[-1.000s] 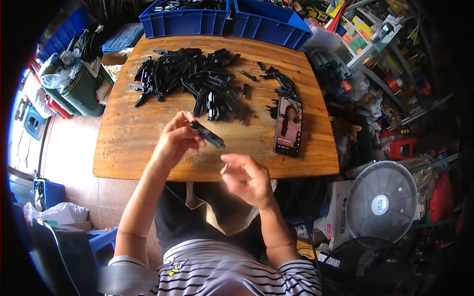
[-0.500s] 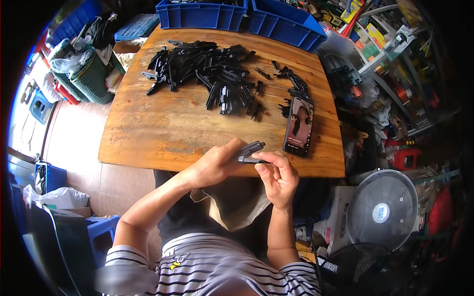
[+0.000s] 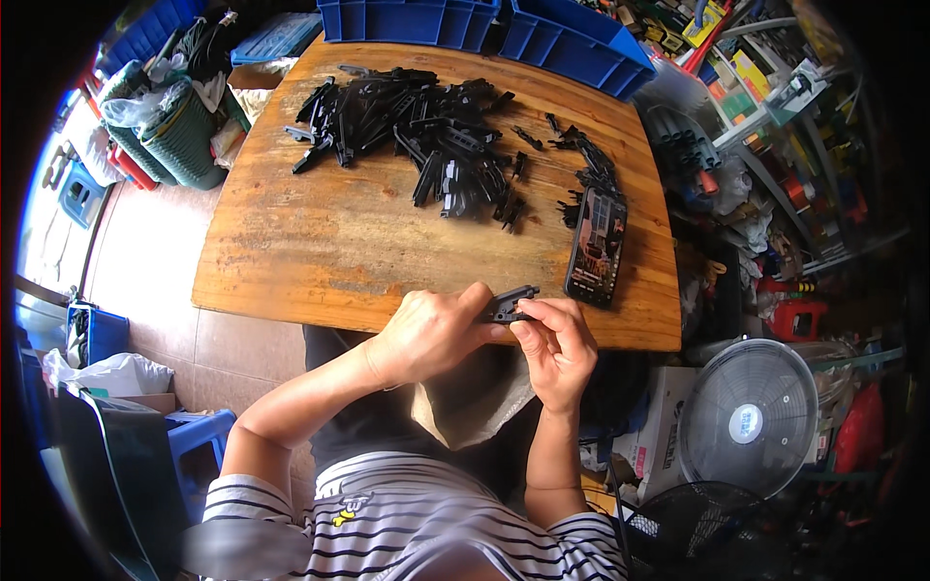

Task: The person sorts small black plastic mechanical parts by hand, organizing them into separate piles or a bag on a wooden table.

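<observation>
At 12 o'clock from the black part (image 3: pixel 506 306), the left bin (image 3: pixel 407 23) and right bin (image 3: pixel 573 50) sit side by side at the table's (image 3: pixel 291 254) far edge, contents out of sight; at 9 a small bin (image 3: pixel 112 335) holds dark things (image 3: pixel 77 329). The phone (image 3: pixel 595 250) at 2 overlaps small parts (image 3: pixel 595 167) at 1, a black pile (image 3: pixel 373 121) spreading at 11. Left hand (image 3: pixel 428 334) and right hand (image 3: pixel 557 351) both pinch that black part, by the near edge.

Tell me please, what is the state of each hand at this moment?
Left hand: closed, holding a black part.
Right hand: closed, pinching the same black part at its right end.
</observation>
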`<state>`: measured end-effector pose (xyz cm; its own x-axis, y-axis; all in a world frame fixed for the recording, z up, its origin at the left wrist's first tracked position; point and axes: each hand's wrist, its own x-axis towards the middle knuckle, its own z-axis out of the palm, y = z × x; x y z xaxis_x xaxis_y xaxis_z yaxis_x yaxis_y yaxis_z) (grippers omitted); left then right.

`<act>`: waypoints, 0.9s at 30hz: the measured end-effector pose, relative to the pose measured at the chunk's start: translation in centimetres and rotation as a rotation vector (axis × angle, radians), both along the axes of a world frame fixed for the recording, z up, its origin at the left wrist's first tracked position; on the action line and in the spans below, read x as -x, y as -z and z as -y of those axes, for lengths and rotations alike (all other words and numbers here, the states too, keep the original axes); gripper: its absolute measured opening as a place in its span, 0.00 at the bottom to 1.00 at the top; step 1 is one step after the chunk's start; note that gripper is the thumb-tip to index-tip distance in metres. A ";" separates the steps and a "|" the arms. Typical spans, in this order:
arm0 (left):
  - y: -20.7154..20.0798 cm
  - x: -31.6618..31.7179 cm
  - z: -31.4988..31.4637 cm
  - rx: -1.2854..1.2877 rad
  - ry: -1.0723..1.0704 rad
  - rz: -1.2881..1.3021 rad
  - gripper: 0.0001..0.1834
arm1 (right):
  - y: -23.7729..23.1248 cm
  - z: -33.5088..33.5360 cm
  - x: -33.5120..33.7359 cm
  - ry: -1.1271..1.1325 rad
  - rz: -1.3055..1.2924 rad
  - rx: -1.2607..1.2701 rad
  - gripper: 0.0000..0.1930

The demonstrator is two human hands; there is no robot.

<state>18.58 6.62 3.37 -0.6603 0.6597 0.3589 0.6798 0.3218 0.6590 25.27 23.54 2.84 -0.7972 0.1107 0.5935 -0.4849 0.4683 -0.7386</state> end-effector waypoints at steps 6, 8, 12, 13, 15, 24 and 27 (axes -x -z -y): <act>0.5 -0.3 -0.2 0.009 -0.030 -0.008 0.20 | 0.2 -0.1 -0.2 0.017 -0.002 -0.002 0.15; 0.4 -0.2 0.0 -0.007 -0.009 0.036 0.20 | -0.5 0.3 0.2 0.054 -0.005 0.022 0.17; 0.2 -0.7 0.0 -0.075 0.074 0.092 0.18 | 0.5 -0.5 0.1 -0.268 0.258 0.472 0.21; 0.2 -0.7 0.1 -0.073 0.074 0.093 0.18 | 0.4 -0.4 0.0 -0.269 0.260 0.475 0.21; 0.1 -0.6 0.1 -0.086 0.111 0.154 0.18 | 0.1 -0.1 -0.3 -0.287 0.283 0.576 0.19; 0.9 -0.4 -0.1 -0.062 0.089 0.052 0.19 | -0.5 0.2 0.1 -0.249 0.239 0.502 0.17; 0.1 0.3 0.3 -0.049 0.244 0.065 0.23 | -0.2 -1.0 -0.5 -0.175 0.250 0.219 0.15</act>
